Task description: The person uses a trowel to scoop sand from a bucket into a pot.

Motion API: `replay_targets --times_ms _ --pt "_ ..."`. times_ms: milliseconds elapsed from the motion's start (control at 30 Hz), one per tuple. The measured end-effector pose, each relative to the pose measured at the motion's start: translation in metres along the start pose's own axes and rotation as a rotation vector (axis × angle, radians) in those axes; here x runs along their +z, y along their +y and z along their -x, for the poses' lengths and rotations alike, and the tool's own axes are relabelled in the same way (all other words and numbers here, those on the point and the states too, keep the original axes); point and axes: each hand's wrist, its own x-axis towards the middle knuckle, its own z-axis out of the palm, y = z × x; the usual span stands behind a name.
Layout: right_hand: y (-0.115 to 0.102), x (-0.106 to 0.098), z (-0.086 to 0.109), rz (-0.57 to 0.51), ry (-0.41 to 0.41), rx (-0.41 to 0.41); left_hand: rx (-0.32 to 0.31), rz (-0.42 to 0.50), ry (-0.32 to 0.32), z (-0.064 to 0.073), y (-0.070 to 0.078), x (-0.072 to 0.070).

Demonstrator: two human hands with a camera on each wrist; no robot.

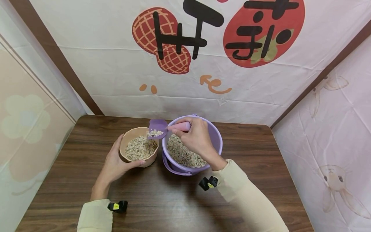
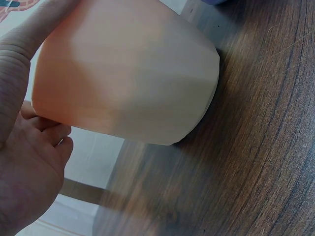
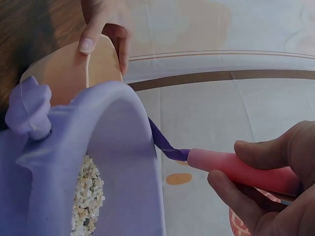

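Observation:
My right hand [image 1: 197, 135] grips the pink handle of a small toy shovel [image 1: 158, 126] with a purple blade. Pale granules lie on the blade, which is tilted over the right rim of a peach bowl [image 1: 151, 159]. A layer of the same granules [image 1: 140, 148] fills much of the bowl. My left hand [image 1: 116, 161] holds the bowl from its left side, thumb at the near rim and fingers round the far side. Right of the bowl stands a lilac bucket [image 1: 215, 141] with more granules inside, under my right hand.
The bucket's handle [image 1: 174, 170] hangs down on its near side. All stands on a dark wooden table [image 1: 249, 145]. A printed cloth wall [image 1: 116, 71] rises behind the table, with more cloth at both sides.

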Motion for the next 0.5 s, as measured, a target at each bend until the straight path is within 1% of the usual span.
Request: replay_targets --times_ms 233,500 --pt "-0.0009 0.0020 -0.0013 0.043 -0.007 -0.011 -0.002 0.010 -0.002 0.0007 0.0006 -0.0004" --pt "-0.0004 0.0018 -0.0028 0.096 -0.013 -0.087 -0.004 0.008 -0.002 0.0007 -0.0003 -0.0005"
